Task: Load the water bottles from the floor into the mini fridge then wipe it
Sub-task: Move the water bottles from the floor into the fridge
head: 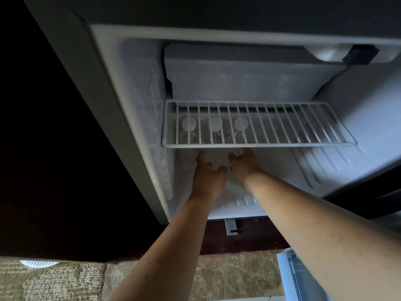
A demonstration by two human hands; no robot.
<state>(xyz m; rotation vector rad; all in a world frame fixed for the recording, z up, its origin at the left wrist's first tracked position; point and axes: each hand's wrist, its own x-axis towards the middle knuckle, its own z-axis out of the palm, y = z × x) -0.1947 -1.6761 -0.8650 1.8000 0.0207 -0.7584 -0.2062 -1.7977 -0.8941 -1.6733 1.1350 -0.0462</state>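
So the clear water bottle [217, 158] is inside the mini fridge [134, 118], low in the compartment just under the front edge of the white wire shelf [258, 124]. It's held between both hands, and honestly it's pretty blurry and see-through, so all I can make out is crinkly clear plastic between the palms. The left hand [208, 177] is wrapped around its left side with the thumb curled over the front; the right hand [245, 164] is cupped against its right side, fingers reaching in under the shelf. Both are gripping that same bottle.

Behind it, three more bottles [214, 127] stand upright in a row on the left half of the fridge floor, their white caps showing through the shelf wires. The right half under the shelf looks bare from here. Above the shelf there's a frosted freezer box [249, 77] across the back.

Both bare forearms come in from the bottom of the shot. Below the fridge there's tan carpet [60, 279] on the left and marbled tile floor [234, 276] in the middle. Everything left of the fridge is just dark.
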